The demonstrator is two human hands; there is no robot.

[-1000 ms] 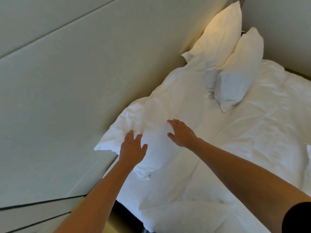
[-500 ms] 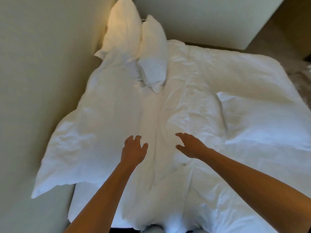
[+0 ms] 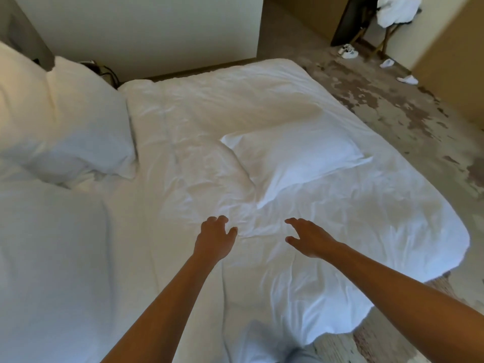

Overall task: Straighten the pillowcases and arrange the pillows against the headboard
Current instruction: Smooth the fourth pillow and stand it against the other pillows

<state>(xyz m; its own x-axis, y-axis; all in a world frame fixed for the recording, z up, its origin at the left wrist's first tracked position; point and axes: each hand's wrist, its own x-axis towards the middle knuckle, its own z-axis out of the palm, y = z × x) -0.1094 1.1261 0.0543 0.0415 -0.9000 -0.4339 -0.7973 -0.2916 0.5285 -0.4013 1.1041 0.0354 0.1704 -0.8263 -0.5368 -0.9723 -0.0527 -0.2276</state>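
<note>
Here left hand (image 3: 214, 238), right hand (image 3: 307, 238) spread, empty, above duvet (image 3: 183, 121); left-edge pillow (image 3: 65, 132) cropped.

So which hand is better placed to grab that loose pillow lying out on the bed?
Probably the right hand: it hovers open on the loose pillow's side, nearer its near corner. The left hand, also open, sits further left.

Room is dimly, softly lit; warm glow is seen on the pillows (image 3: 52, 121) at far left, cool bluish cast on the bedding (image 3: 288, 100). Shadows are faint. Whole frame is slightly blurred; wide-angle bending is seen at the edges.
</note>
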